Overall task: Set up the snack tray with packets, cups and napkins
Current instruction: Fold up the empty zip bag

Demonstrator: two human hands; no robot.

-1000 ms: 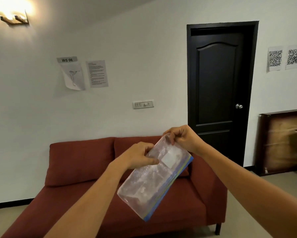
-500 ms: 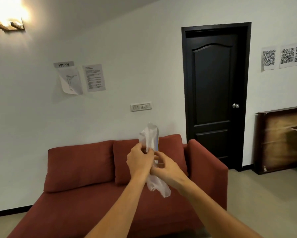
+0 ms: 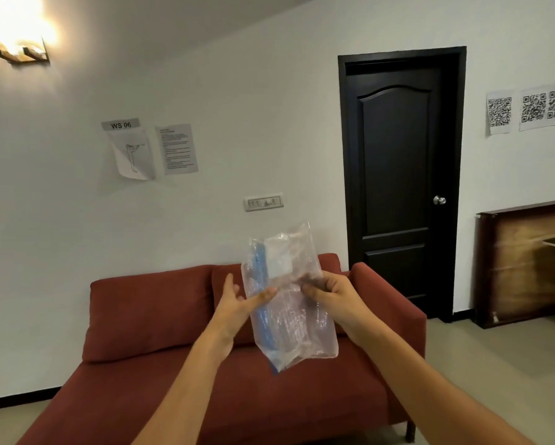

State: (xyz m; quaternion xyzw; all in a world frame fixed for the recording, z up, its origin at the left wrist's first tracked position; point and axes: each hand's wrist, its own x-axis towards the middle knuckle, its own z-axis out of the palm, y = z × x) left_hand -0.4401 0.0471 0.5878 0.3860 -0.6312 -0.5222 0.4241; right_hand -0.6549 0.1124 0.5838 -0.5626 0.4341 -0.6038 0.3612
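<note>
A person is holding a clear plastic bag (image 3: 289, 303) up in the air with both bare hands, in front of a red sofa (image 3: 179, 319) that is filling the lower middle of the view. The bag is standing nearly upright, tilting slightly so its top is leaning toward 11 o'clock, with a blue zip strip (image 3: 263, 303) running down its left edge and a pale white patch (image 3: 277, 261) showing near its top. The right hand (image 3: 337, 300) is pinching the bag's right side at about its middle, with its fingers curled tight on the plastic. The left hand (image 3: 237, 300) is sitting at 9 o'clock of the bag with its palm open and fingers spread; its thumb is lying across the front of the bag near the blue strip, touching it loosely rather than clenching it. What the bag is holding, if anything, is too hazy to tell. Behind the hands, a black door (image 3: 398, 187) is standing closed at 2 o'clock, with a switch plate (image 3: 264, 202) on the white wall just above the bag at 12 o'clock. Two paper sheets (image 3: 154, 150) are hanging at 10 o'clock, a wall lamp (image 3: 19, 46) is glowing at the far upper left, and a wooden cabinet (image 3: 523, 268) is standing at 3 o'clock.
</note>
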